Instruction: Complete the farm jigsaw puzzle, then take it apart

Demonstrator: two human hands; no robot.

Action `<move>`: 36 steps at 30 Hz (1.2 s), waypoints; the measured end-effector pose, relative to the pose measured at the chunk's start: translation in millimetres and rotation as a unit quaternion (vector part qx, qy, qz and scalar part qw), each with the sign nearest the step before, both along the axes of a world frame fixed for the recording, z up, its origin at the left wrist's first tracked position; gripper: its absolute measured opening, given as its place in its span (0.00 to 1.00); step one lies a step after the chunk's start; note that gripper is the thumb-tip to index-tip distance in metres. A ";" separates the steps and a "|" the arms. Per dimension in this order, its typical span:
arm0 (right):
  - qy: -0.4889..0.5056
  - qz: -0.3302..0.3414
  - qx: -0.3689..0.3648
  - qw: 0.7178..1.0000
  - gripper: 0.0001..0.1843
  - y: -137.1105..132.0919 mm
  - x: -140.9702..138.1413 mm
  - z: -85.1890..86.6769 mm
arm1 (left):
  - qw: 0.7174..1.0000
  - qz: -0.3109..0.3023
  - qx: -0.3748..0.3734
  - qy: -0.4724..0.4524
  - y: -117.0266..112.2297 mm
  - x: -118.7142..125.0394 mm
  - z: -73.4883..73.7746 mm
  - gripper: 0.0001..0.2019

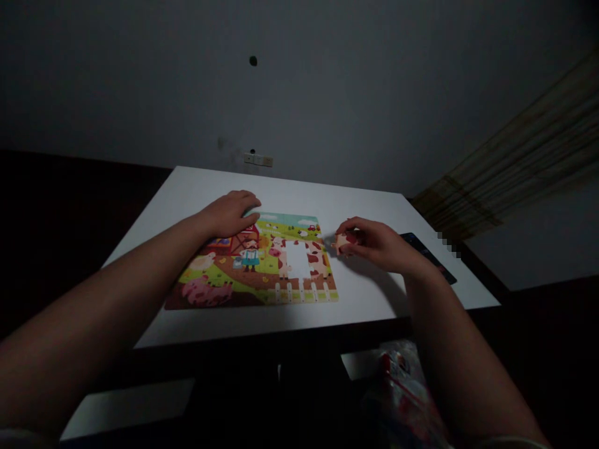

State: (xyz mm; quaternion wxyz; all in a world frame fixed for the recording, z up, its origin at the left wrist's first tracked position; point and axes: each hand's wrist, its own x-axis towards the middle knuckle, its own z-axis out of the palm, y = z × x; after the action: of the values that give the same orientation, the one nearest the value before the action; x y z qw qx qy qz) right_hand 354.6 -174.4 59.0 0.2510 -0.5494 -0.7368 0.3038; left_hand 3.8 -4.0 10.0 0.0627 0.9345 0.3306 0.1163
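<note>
A farm-scene jigsaw puzzle (262, 268) lies flat on a white table, showing a farmer, a pig, a barn and a cow. A white gap in the cow's body shows the bare tabletop. My left hand (234, 212) rests with its fingers stretched out over the puzzle's upper left edge. To the right of the puzzle, my right hand (374, 243) pinches a brown and cream puzzle piece (345, 242) between thumb and fingers. The held piece is apart from the puzzle, and my fingers partly cover it.
A dark flat object (428, 257) lies on the white table (285, 319) beyond my right wrist. Below the table's front edge is a clear plastic bag (402, 386) with reddish contents. A wall with sockets (258, 160) stands behind; a curtain (505, 149) hangs at right.
</note>
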 end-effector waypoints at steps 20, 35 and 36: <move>-0.069 0.281 -0.079 0.954 0.20 46.0 -71.5 -2.2 | 1.000 0.005 -0.014 -0.005 -0.3 2.3 -0.6 0.25; -0.082 0.263 -0.029 0.961 0.15 38.7 -74.3 -2.7 | 0.998 0.031 -0.045 0.005 -1.5 4.9 0.6 0.24; -0.088 0.253 -0.023 0.963 0.15 38.4 -74.6 -3.9 | 0.998 0.031 -0.046 0.004 -1.6 5.1 0.8 0.24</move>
State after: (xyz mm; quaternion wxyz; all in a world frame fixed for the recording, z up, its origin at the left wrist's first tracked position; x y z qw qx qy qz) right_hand 280.0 -136.0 55.1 0.0876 -0.3754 -0.8636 0.3249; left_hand 8.9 -5.6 10.8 0.1011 0.9203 0.3648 0.0992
